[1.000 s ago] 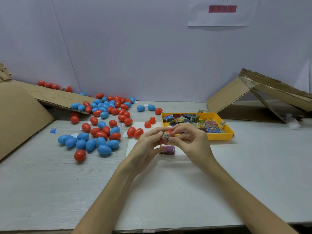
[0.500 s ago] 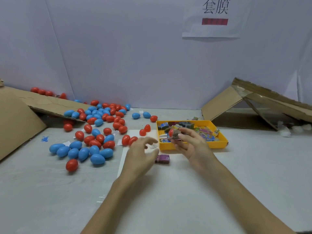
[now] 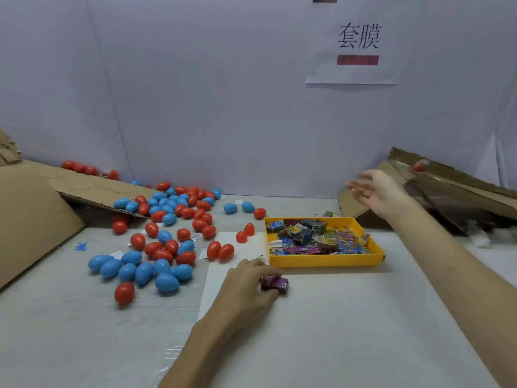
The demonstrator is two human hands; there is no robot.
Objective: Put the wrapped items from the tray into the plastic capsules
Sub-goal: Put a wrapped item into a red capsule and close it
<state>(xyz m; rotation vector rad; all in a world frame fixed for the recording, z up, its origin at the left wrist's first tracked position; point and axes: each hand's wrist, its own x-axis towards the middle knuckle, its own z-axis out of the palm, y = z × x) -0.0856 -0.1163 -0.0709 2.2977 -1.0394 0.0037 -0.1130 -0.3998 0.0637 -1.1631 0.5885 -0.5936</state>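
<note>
Left hand point(image 3: 246, 287) pinches the small purple wrapped item point(image 3: 275, 284) just in front of the yellow plastic tray point(image 3: 324, 261); right hand point(image 3: 377, 191) hangs spread beyond.

A packing workstation: white screens point(image 3: 195, 93), cardboard chutes point(image 3: 92, 189), heaped capsules point(image 3: 169, 219).

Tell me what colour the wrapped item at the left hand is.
The wrapped item is purple with a white patch at one end; head view shows it.
</note>
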